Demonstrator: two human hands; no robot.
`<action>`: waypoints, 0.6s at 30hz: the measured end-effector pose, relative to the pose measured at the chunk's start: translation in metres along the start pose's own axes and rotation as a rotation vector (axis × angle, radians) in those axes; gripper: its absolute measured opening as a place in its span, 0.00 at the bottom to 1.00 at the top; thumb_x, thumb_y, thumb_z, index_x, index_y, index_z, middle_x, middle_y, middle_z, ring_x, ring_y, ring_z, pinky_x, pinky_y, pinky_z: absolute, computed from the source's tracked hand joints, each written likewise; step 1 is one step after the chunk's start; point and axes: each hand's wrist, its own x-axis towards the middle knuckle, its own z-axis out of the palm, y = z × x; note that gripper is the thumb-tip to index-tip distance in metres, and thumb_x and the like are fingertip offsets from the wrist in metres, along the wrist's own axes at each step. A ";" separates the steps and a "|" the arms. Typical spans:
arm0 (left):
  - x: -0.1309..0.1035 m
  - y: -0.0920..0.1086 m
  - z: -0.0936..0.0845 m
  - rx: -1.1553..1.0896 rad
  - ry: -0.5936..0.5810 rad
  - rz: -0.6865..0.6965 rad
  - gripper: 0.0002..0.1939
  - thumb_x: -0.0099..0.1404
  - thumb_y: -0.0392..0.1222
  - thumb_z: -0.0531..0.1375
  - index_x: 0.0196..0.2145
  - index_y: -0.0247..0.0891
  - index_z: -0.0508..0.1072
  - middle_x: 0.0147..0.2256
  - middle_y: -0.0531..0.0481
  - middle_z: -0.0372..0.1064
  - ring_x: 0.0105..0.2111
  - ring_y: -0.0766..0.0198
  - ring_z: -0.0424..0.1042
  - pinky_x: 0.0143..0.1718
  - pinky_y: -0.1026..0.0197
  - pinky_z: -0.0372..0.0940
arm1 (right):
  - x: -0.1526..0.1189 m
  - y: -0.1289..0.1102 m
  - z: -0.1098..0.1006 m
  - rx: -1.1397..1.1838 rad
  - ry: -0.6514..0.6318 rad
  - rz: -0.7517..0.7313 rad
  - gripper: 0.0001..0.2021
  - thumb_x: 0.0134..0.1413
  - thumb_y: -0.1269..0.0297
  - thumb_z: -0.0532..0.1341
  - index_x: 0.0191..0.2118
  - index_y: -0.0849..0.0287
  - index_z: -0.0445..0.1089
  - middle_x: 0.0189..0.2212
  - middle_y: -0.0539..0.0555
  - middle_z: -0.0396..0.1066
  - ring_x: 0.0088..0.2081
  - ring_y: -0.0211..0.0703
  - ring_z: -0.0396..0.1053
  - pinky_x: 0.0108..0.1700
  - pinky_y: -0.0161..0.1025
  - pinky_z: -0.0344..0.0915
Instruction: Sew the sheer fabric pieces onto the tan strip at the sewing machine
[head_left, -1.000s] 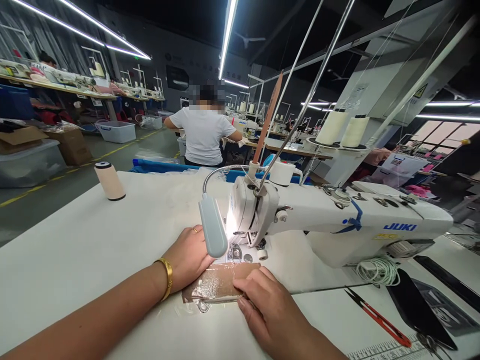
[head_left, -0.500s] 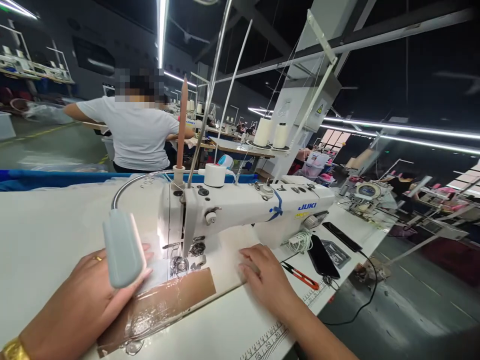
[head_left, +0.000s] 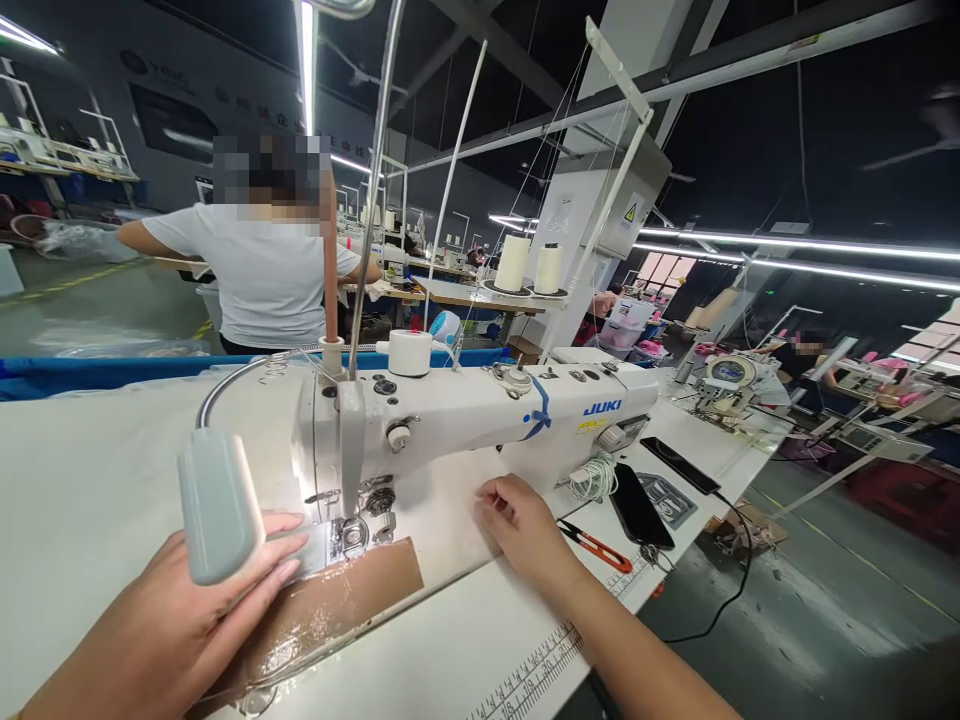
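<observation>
One brown panel (head_left: 349,590) at the sewing machine (head_left: 450,420)

It lies on the white worktable (head_left: 420,665), just in front of the needle area. The left hand (head_left: 184,620) spreads flat beside it, clasping nothing (a grey lamp head (head_left: 217,510) partly hides it). The right hand (head_left: 521,525), apart from the panel, curls loosely near red snips (head_left: 598,547); whether it pinches anything, I cannot tell.

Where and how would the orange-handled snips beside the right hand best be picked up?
Probably by the middle of the orange handle, with the right hand coming from above on the near side. The snips lie flat, dark tips toward the sewing machine, and a phone lies close on their far side.
</observation>
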 end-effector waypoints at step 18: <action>0.022 0.088 -0.010 -0.804 -0.473 -0.637 0.26 0.70 0.70 0.58 0.51 0.49 0.77 0.46 0.46 0.81 0.45 0.47 0.82 0.39 0.55 0.78 | -0.019 -0.050 0.008 0.200 -0.002 -0.138 0.07 0.64 0.68 0.60 0.33 0.55 0.73 0.34 0.51 0.71 0.40 0.45 0.70 0.45 0.41 0.67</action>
